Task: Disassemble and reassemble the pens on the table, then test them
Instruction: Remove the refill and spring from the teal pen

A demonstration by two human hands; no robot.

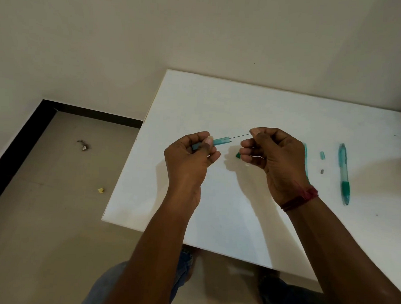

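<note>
Mid-frame, the left hand [192, 156] is gripping a tube [220, 141]; the right hand [275, 159] is pinching a thin rod [239, 137]. The rod is looking brittle, best held near the tube.

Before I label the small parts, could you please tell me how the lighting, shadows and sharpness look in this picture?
Head view: dim, warm light, no glare on the white table; soft shadows lie under the left hand and right hand; the thin rod from the teal tube is faint but traceable; tiny parts beside the pen look soft.
</note>
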